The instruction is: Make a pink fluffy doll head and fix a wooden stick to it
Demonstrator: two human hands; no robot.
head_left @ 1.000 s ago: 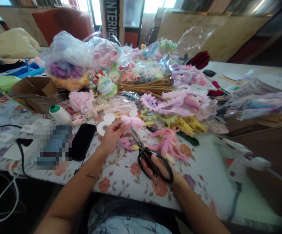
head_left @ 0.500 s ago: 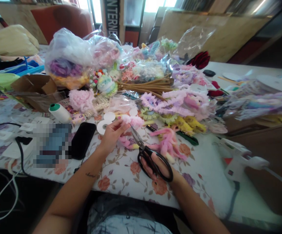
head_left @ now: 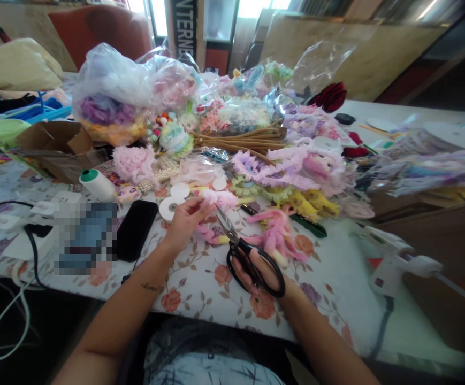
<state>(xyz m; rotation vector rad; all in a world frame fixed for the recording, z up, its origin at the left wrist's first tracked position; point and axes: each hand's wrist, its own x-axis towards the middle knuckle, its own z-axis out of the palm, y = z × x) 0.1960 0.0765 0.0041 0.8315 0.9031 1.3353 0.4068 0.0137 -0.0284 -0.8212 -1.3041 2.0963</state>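
Between the thumb and fingers of my left hand (head_left: 184, 223) is the end of a fluffy pink piece (head_left: 222, 199). My right hand (head_left: 258, 271) is wrapped through the handles of black-handled scissors (head_left: 236, 240), whose blades point up and left, close to my left fingertips. The blade tips lie just below the pink fluff; whether they touch it I cannot tell. Right of the blades, a bunch of pink fuzzy stems (head_left: 276, 232) lies on the flowered cloth (head_left: 200, 289).
A black phone (head_left: 137, 230) and a thread cone (head_left: 98, 184) lie left. Behind are plastic bags (head_left: 112, 75) and brown stems (head_left: 236, 140). A white glue gun (head_left: 393, 262) stands right, beside a cardboard box (head_left: 449, 256). White discs (head_left: 168, 208) lie near my left hand.
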